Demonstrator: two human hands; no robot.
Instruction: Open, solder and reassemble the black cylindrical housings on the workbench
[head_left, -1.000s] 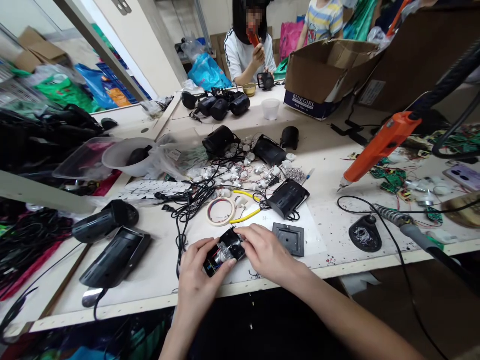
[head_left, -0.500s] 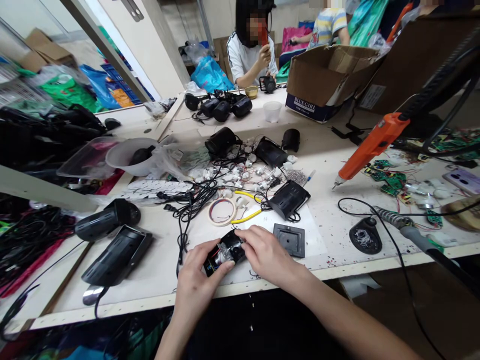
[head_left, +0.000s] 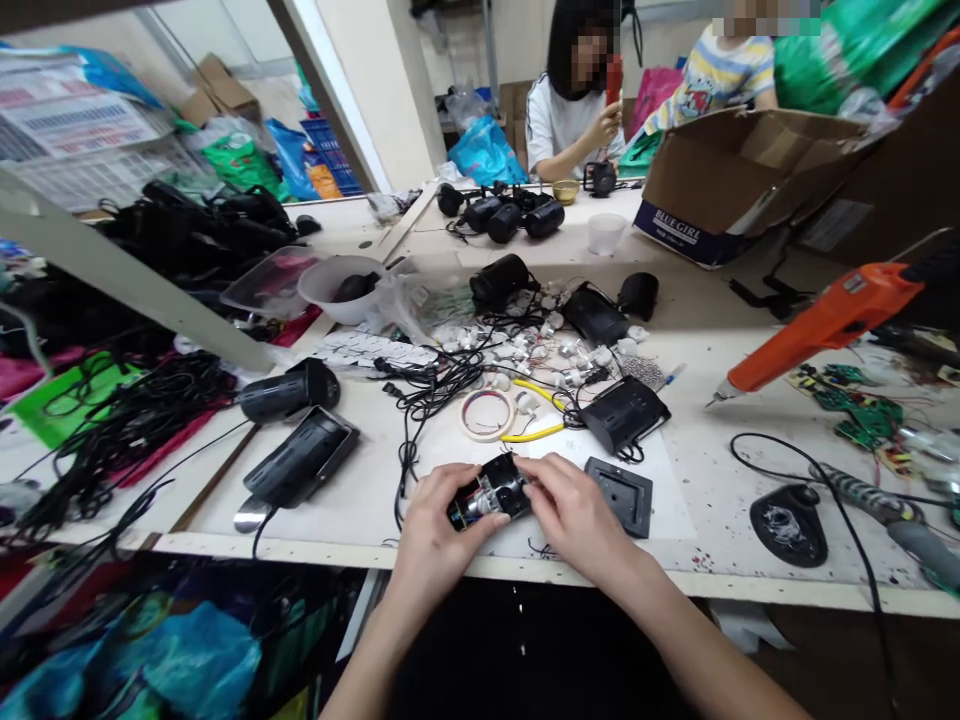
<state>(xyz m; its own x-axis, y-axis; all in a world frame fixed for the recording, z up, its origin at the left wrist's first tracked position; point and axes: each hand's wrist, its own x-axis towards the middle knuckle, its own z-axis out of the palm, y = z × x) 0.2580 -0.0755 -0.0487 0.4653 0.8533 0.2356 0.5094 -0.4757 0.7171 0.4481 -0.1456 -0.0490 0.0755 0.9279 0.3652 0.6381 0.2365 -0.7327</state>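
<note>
- Left hand [head_left: 439, 515] grips the left end of an opened black housing [head_left: 513, 482], a silvery part [head_left: 484, 499] showing inside it.
- Right hand [head_left: 574, 505] touches the right end of that housing.
- Just beyond both hands: a roll of masking tape [head_left: 480, 436] and a yellow-handled tool [head_left: 534, 434].
- Just right of the right hand: a black recessed plate [head_left: 630, 495].
- Farther right: an orange electric screwdriver [head_left: 825, 322], tip down.
- Left of the left hand: two black cylindrical casings [head_left: 296, 465].
- Far beyond: a "BLUE GIRL" cardboard box [head_left: 712, 195].
</note>
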